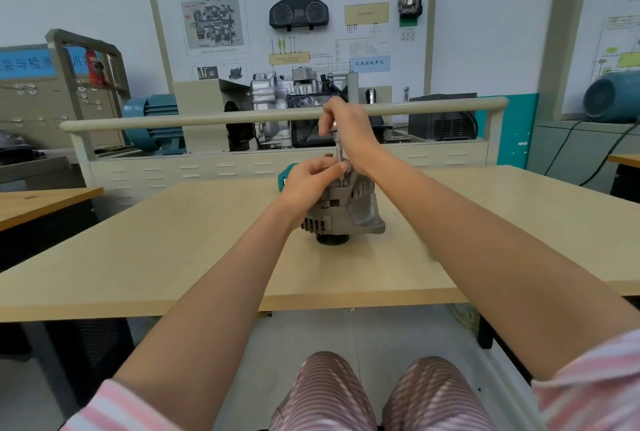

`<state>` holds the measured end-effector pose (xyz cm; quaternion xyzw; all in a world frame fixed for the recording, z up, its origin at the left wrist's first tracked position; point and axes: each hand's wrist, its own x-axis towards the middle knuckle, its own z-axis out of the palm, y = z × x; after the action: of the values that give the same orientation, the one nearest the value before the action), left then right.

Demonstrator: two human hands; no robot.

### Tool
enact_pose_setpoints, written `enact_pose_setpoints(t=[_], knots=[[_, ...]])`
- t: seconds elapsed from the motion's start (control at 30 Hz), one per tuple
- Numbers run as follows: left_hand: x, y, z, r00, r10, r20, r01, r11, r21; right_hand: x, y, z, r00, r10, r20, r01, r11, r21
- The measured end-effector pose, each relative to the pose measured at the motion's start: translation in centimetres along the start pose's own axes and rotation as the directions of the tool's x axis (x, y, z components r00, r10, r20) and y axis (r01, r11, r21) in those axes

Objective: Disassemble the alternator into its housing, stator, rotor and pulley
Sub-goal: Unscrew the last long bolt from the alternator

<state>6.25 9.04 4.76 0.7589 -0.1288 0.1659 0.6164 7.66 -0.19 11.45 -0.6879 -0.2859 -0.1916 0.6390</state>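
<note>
Alternator (341, 209) on table (173, 257), pulley (330, 240) underneath, training board (294, 32) behind

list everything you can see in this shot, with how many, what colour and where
alternator: one, grey metal, table centre, standing on its black pulley
driver tool: one, silver, upright on the alternator's top
table: one, beige, foreground
teal object: one, behind the alternator, mostly hidden
training board: one, white with green header, back wall
gearbox unit: one, silver and black, below the board
electric motors: two, blue, left and far right
left hand: pinches the tool's lower end at the alternator
right hand: grips the tool's top
</note>
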Motion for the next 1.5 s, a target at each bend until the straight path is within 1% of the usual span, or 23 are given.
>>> enact_pose_setpoints(t=[0.07,0.1,0.2,0.27,0.3,0.37,0.43,0.53,0.6,0.63,0.7,0.77,0.87,0.93,1.0,1.03,1.1,1.17,1.2,1.27,1.33,1.43,1.5], knots=[[0.0,0.0,0.0,1.0,0.011,-0.009,-0.011,1.0,0.001,-0.4,0.7,0.2,0.99,-0.138,-0.023,0.126,0.953,-0.276],[0.0,0.0,0.0,1.0,0.017,-0.015,-0.017,1.0,0.006,-0.6,1.0,0.1,0.975,-0.224,-0.003,0.199,0.871,-0.45],[0.1,0.0,0.1,0.998,0.018,-0.057,-0.016,0.999,0.034,-0.9,1.6,0.1,0.922,-0.379,0.075,0.255,0.45,-0.856],[0.2,0.0,0.2,0.996,0.003,-0.088,0.002,0.998,0.058,-1.0,1.7,0.7,0.928,-0.366,0.065,0.155,0.22,-0.963],[0.2,0.0,0.3,0.996,-0.002,-0.095,0.009,0.998,0.07,-1.0,1.6,1.0,0.933,-0.357,0.04,0.102,0.159,-0.982],[0.1,0.0,0.3,0.996,-0.006,-0.092,0.014,0.996,0.083,-1.0,1.4,1.6,0.936,-0.351,0.009,0.055,0.121,-0.991],[-0.1,0.0,0.1,0.996,0.002,-0.086,0.005,0.997,0.072,-0.8,1.1,1.7,0.931,-0.366,0.014,0.096,0.207,-0.974],[-0.2,0.0,-0.1,0.999,0.029,-0.04,-0.027,0.999,0.048,-0.5,0.8,1.1,0.938,-0.347,-0.02,0.199,0.583,-0.788],[-0.3,0.1,-0.1,1.0,0.024,-0.009,-0.024,0.998,0.053,-0.3,0.7,0.7,0.967,-0.248,-0.06,0.183,0.838,-0.514],[-0.4,0.1,0.0,1.0,0.012,-0.005,-0.012,0.998,0.056,-0.3,0.5,0.5,0.981,-0.179,-0.079,0.14,0.923,-0.358],[-0.3,0.0,0.0,1.0,0.004,-0.007,-0.003,0.998,0.058,0.0,0.2,0.2,0.995,-0.036,-0.094,0.03,0.998,-0.062],[-0.3,0.1,0.1,1.0,0.002,-0.015,-0.001,0.998,0.055,0.4,-0.1,0.1,0.996,0.051,-0.076,-0.041,0.991,0.125],[-0.2,0.1,0.3,0.999,0.0,-0.032,0.002,0.999,0.052,0.4,-0.1,0.2,0.993,0.066,-0.096,-0.052,0.988,0.145],[-0.2,0.1,0.3,1.0,0.007,-0.031,-0.005,0.999,0.046,0.1,0.2,0.4,0.992,-0.005,-0.128,0.003,1.0,-0.011],[-0.2,0.1,0.3,1.0,0.01,-0.028,-0.009,0.999,0.044,-0.4,0.5,0.6,0.982,-0.146,-0.122,0.106,0.952,-0.287],[-0.2,0.1,0.3,0.999,0.011,-0.038,-0.009,0.999,0.051,-0.6,0.8,0.7,0.966,-0.236,-0.101,0.163,0.867,-0.471],[0.0,0.1,0.2,0.996,0.01,-0.085,-0.002,0.996,0.085,-1.2,1.4,1.0,0.925,-0.376,-0.06,0.17,0.549,-0.819],[0.1,0.1,0.3,0.994,0.003,-0.106,0.01,0.992,0.128,-1.6,1.8,1.4,0.918,-0.394,-0.048,0.057,0.251,-0.966],[0.1,0.1,0.3,0.995,0.003,-0.103,0.012,0.99,0.142,-1.8,1.9,1.6,0.923,-0.381,-0.063,0.012,0.191,-0.981],[0.1,0.1,0.3,0.996,0.007,-0.091,0.006,0.99,0.14,-1.8,1.8,1.7,0.922,-0.375,-0.097,-0.011,0.224,-0.975],[0.1,0.1,0.3,0.997,0.005,-0.08,0.003,0.994,0.106,-1.5,1.7,1.3,0.92,-0.378,-0.106,0.034,0.347,-0.937],[-0.1,0.1,0.0,1.0,0.014,-0.011,-0.013,0.999,0.047,-1.0,1.4,0.3,0.929,-0.355,-0.1,0.149,0.608,-0.78],[-0.1,0.1,-0.2,1.0,0.008,0.013,-0.008,0.999,0.032,-0.6,1.0,-0.2,0.961,-0.253,-0.111,0.154,0.826,-0.542]])
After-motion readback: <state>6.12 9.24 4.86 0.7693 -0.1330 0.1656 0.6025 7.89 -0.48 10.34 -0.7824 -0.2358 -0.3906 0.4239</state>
